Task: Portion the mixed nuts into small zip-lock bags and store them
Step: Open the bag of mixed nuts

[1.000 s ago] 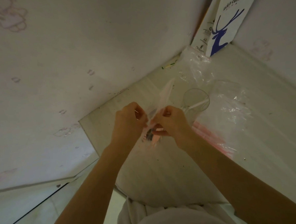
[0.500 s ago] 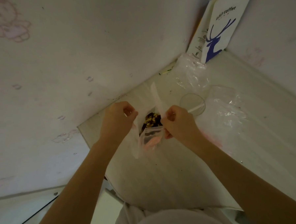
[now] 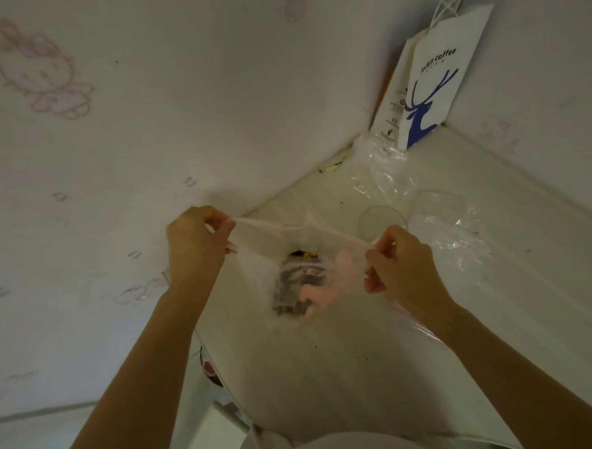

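Note:
A clear zip-lock bag (image 3: pixel 300 258) of mixed nuts (image 3: pixel 296 289) hangs above the white table (image 3: pixel 329 360), its top edge stretched wide. My left hand (image 3: pixel 196 245) pinches the left end of that edge. My right hand (image 3: pixel 397 262) pinches the right end. Dark and yellowish nuts show through the plastic and at the mouth. A pink patch shows on the bag's lower part.
A clear glass bowl (image 3: pixel 383 218) stands just behind my right hand. Crumpled clear plastic bags (image 3: pixel 449 230) lie to the right and toward the corner. A white coffee paper bag with a blue deer (image 3: pixel 431 90) leans in the corner. Walls close off the left and back.
My hands have moved apart, pulling the bag's top edge out wide. The view has tilted up a little.

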